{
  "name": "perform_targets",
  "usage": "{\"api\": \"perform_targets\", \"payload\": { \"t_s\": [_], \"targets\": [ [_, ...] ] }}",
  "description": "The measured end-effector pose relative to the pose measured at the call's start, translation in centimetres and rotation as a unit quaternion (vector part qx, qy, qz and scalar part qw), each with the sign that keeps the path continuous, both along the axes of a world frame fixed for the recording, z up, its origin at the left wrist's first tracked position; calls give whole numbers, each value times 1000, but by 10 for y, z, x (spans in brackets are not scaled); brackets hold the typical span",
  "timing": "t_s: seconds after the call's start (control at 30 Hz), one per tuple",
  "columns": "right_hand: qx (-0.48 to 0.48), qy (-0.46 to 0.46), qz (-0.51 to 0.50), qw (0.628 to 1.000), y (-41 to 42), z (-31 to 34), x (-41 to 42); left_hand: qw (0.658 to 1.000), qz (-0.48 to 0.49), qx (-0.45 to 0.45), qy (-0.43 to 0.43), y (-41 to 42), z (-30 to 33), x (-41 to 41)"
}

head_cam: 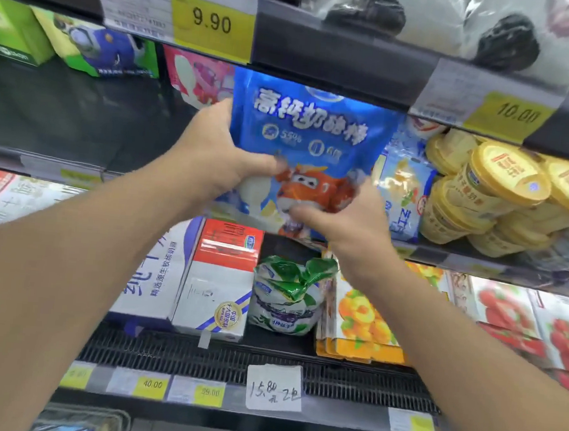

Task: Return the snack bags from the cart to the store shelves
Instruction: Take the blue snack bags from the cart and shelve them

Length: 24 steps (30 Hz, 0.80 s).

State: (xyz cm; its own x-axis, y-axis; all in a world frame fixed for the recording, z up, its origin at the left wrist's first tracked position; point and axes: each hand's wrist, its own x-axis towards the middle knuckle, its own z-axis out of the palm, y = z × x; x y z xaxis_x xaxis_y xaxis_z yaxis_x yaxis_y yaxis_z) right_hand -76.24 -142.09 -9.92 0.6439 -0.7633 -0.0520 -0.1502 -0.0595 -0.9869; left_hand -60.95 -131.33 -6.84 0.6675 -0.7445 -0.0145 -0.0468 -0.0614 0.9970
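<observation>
A blue snack bag (313,128) with white lettering and an orange cartoon plane stands upright at the front of the middle shelf (57,161). My left hand (212,154) grips its left edge, thumb across the front. My right hand (341,217) holds its lower right corner, fingers curled round the bottom. The bag's lower edge is hidden behind both hands. The cart is out of view.
Yellow-lidded tubs (491,195) are stacked right of the bag, with a pale blue pack (402,194) between. A pink pack (199,77) and green boxes (95,47) sit to the left. Below are milk cartons (215,278), a green-white bag (286,291) and fruit boxes (364,311). Price tags line the shelf edges.
</observation>
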Motion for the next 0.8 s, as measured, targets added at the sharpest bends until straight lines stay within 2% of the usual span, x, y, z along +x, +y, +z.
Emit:
{"api": "perform_targets", "payload": {
  "t_s": [0.2, 0.33, 0.6, 0.8],
  "targets": [
    [-104, 8, -43, 994, -43, 0, 21, 997, 35, -25, -65, -39, -2, 7],
    [-139, 56, -76, 986, -49, -12, 26, 990, 31, 54, -125, -39, -16, 13],
    [-117, 67, -64, 989, -52, -16, 23, 980, 40, 124, -150, -25, -35, 19],
    [-107, 25, -94, 990, -51, -8, 14, 979, 48, 145, -137, -18, -34, 16]
  ]
}}
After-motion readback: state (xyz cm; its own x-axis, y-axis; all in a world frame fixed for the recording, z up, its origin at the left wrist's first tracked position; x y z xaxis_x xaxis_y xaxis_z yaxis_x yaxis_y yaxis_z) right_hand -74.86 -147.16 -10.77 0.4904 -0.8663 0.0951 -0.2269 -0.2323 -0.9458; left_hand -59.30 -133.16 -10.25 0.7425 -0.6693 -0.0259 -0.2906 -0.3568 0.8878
